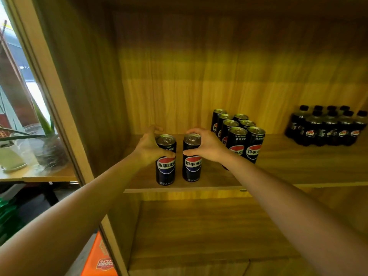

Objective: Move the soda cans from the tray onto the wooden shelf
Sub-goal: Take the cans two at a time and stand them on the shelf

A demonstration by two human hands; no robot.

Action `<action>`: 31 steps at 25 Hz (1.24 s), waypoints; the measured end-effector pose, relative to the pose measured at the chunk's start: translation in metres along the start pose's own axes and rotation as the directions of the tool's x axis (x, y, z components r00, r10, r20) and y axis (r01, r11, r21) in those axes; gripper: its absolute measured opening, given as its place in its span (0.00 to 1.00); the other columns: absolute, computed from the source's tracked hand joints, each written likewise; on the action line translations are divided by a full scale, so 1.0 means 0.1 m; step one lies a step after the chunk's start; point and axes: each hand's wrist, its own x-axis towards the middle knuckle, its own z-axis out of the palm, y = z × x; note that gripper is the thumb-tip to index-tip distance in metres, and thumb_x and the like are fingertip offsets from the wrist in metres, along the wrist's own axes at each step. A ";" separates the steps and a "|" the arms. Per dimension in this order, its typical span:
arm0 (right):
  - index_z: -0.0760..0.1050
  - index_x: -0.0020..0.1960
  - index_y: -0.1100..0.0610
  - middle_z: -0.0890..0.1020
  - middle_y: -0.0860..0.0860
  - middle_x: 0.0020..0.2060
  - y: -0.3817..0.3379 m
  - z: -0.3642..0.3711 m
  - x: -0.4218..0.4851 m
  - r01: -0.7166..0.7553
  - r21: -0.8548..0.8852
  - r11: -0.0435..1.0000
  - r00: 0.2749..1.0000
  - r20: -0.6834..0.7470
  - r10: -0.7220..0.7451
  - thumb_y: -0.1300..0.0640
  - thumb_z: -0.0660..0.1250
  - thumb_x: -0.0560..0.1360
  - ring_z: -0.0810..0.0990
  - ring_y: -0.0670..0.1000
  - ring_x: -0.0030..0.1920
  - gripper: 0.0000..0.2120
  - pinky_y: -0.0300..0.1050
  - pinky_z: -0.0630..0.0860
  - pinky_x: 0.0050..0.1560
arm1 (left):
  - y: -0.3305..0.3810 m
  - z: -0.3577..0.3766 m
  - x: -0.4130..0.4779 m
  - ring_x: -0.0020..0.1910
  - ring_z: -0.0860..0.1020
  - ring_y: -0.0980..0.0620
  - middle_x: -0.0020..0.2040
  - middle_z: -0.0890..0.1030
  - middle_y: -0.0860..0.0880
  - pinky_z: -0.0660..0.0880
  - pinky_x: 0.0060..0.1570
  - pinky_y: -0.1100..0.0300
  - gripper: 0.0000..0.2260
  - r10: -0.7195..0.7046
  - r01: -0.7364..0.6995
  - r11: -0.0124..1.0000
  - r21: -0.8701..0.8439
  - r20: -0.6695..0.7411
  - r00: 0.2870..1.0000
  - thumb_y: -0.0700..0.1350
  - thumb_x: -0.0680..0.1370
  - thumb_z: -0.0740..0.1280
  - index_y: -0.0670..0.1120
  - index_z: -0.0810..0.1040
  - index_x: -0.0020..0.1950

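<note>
Two tall black soda cans stand upright near the front edge of the wooden shelf [199, 183]. My left hand [148, 148] grips the upper part of the left can [165, 170]. My right hand [207, 145] grips the upper part of the right can [192, 168]. A small gap separates the two cans. Just to the right, a block of several more black cans [242, 136] stands in two rows running toward the back. The tray is out of view.
Several dark soda bottles [328, 128] stand on the shelf at the far right. The cabinet's left side wall [79, 96] is close to my left arm. A lower shelf [199, 236] lies below. Outside on the left are potted plants [45, 142] and an orange box [101, 259].
</note>
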 end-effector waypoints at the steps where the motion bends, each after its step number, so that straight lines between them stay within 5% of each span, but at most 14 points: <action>1: 0.71 0.61 0.54 0.76 0.53 0.61 0.04 0.02 0.06 -0.007 0.006 1.000 1.000 -0.009 0.007 0.58 0.76 0.63 0.75 0.53 0.59 0.28 0.47 0.75 0.56 | -0.02 0.04 0.07 0.56 0.73 0.49 0.63 0.73 0.42 0.72 0.52 0.56 0.36 0.004 -0.004 1.000 -0.005 0.011 1.000 0.32 0.60 0.77 0.43 0.65 0.63; 9: 0.70 0.63 0.54 0.76 0.53 0.61 0.21 0.10 0.37 -0.030 0.077 0.997 0.999 -0.035 0.033 0.58 0.75 0.64 0.75 0.53 0.60 0.29 0.45 0.74 0.56 | -0.11 0.14 0.41 0.57 0.75 0.46 0.61 0.74 0.43 0.73 0.52 0.55 0.34 0.032 -0.025 0.995 -0.098 0.067 0.997 0.31 0.62 0.76 0.45 0.65 0.62; 12: 0.59 0.70 0.51 0.70 0.50 0.66 0.26 0.16 0.34 -0.046 0.125 0.991 0.995 -0.079 0.056 0.56 0.75 0.65 0.69 0.51 0.66 0.39 0.42 0.68 0.60 | -0.18 0.17 0.38 0.58 0.74 0.50 0.62 0.73 0.46 0.72 0.54 0.56 0.36 0.047 -0.034 0.984 -0.176 0.071 0.996 0.33 0.64 0.75 0.46 0.63 0.67; 15: 0.51 0.72 0.44 0.67 0.49 0.70 0.45 0.32 0.21 -0.133 0.259 0.957 0.976 -0.136 0.172 0.46 0.77 0.60 0.66 0.52 0.69 0.49 0.53 0.65 0.68 | -0.43 0.23 0.23 0.66 0.69 0.51 0.67 0.70 0.51 0.68 0.62 0.55 0.39 -0.013 0.031 0.967 -0.251 0.072 0.997 0.42 0.65 0.76 0.48 0.60 0.72; 18: 0.59 0.70 0.49 0.70 0.49 0.67 0.73 0.59 -0.01 -0.271 0.020 0.962 0.958 -0.090 0.271 0.40 0.72 0.63 0.69 0.53 0.67 0.41 0.54 0.67 0.66 | -0.78 0.35 0.01 0.69 0.67 0.48 0.68 0.70 0.51 0.66 0.66 0.52 0.38 -0.128 0.119 0.989 0.092 0.106 0.986 0.63 0.66 0.70 0.50 0.63 0.71; 20: 0.66 0.67 0.52 0.75 0.51 0.65 0.84 0.72 -0.10 -0.301 -0.090 0.949 0.953 -0.061 0.297 0.35 0.68 0.63 0.74 0.53 0.63 0.38 0.53 0.71 0.63 | -0.97 0.43 -0.01 0.71 0.63 0.45 0.72 0.66 0.45 0.61 0.70 0.49 0.46 -0.067 0.023 0.894 0.447 0.084 0.994 0.76 0.61 0.58 0.50 0.63 0.71; 22: 0.70 0.64 0.52 0.78 0.51 0.61 0.88 0.77 -0.10 -0.268 -0.141 0.953 0.962 -0.086 0.257 0.23 0.58 0.56 0.76 0.53 0.60 0.46 0.55 0.72 0.61 | -1.05 0.51 0.05 0.74 0.57 0.45 0.74 0.62 0.44 0.53 0.72 0.48 0.50 0.034 -0.071 0.789 0.611 0.072 0.997 0.79 0.59 0.49 0.49 0.61 0.72; 24: 0.71 0.62 0.52 0.80 0.51 0.59 0.96 0.81 -0.03 -0.248 -0.193 0.949 0.966 -0.123 0.227 0.19 0.51 0.53 0.77 0.53 0.59 0.50 0.56 0.72 0.61 | -1.06 0.56 0.11 0.75 0.55 0.47 0.75 0.61 0.45 0.49 0.73 0.48 0.43 0.082 -0.093 0.762 0.640 0.048 0.996 0.74 0.67 0.52 0.48 0.59 0.73; 28: 0.71 0.61 0.53 0.79 0.52 0.59 1.02 0.84 0.11 -0.224 -0.224 0.949 0.969 -0.157 0.192 0.36 0.64 0.68 0.76 0.54 0.60 0.29 0.55 0.71 0.62 | -1.11 0.65 0.30 0.75 0.55 0.47 0.75 0.61 0.46 0.48 0.73 0.50 0.37 0.061 -0.064 0.772 0.632 0.026 0.998 0.67 0.72 0.57 0.46 0.59 0.74; 31: 0.73 0.60 0.55 0.80 0.53 0.58 1.09 0.84 0.27 -0.229 -0.260 0.938 0.965 -0.185 0.185 0.36 0.63 0.69 0.75 0.54 0.60 0.28 0.53 0.71 0.61 | -1.14 0.69 0.50 0.75 0.56 0.47 0.74 0.62 0.44 0.49 0.74 0.48 0.36 0.054 -0.057 0.774 0.631 0.024 0.998 0.66 0.73 0.57 0.45 0.60 0.73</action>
